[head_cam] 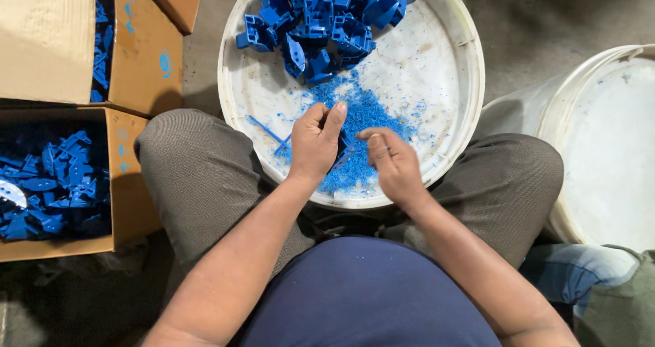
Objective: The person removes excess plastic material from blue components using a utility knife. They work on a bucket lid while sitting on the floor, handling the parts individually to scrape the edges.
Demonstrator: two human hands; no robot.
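My left hand [315, 142] is closed around a small blue plastic part [343, 150], mostly hidden between my two hands. My right hand [394, 161] is pinched shut just right of it, apparently on a small thin tool I cannot make out. Both hands hover over a heap of blue plastic shavings [361, 115] inside a white round tub [471, 67] that sits between my knees. A pile of blue moulded plastic parts [321, 19] lies at the tub's far side. A thin blue strip [265, 128] lies left of my left hand.
A cardboard box [129, 183] with blue parts [51, 183] stands at my left knee, another open box [147, 53] behind it. A second white tub [600, 142] stands at the right. A person's jeans leg and green cloth [600, 285] show at the lower right.
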